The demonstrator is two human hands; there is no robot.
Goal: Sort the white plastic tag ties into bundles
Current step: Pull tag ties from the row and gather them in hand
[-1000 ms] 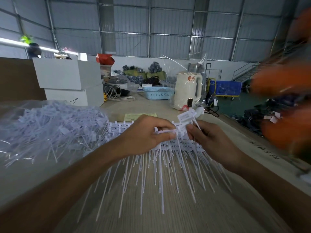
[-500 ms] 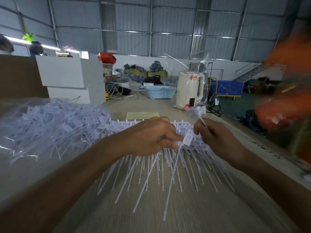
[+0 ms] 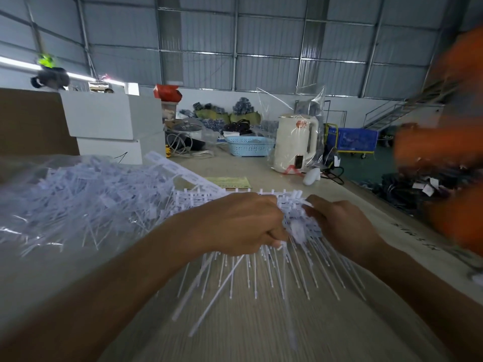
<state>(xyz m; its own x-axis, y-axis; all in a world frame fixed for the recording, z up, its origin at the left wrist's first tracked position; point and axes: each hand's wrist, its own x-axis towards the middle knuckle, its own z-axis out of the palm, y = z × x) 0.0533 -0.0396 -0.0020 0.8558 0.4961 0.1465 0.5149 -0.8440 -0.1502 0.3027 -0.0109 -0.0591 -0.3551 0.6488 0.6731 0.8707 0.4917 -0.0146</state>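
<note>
Head view: left hand [image 3: 240, 226] fingers curled, gripping the fanned row of white tag ties [image 3: 261, 273] at bench [image 3: 261, 330] centre; right hand [image 3: 339, 226] pinches tie heads at 3 o'clock beside it. Loose tie heap [image 3: 86, 202] in clear plastic at 9 o'clock

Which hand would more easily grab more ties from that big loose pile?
Probably the left hand: the loose pile lies on its side. The right hand would have to cross over.
</note>
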